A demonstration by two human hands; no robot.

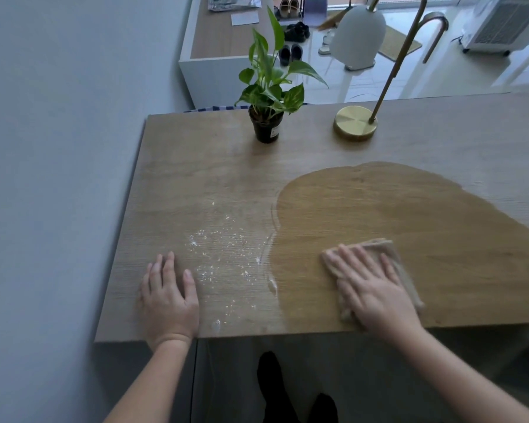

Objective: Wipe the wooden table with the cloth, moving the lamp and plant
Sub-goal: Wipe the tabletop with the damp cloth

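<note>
The wooden surface [196, 178] has a large darker, wet-looking patch [409, 209] toward 3 o'clock and pale crumbs [223, 239] at 8 o'clock. The folded beige cloth [405, 276] lies flat on this patch at 5 o'clock. The leafy plant [271, 83] in its black pot stands upright at 11 o'clock, and the brass lamp [355, 123] with white shade stands at 1 o'clock.

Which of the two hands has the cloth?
The right hand, flat on the beige cloth over the wet patch; the left hand rests on bare table.

Home living area, shoes [290, 54] on tiled floor [409, 77], doormat [400, 41], potted plant [268, 96]
</note>
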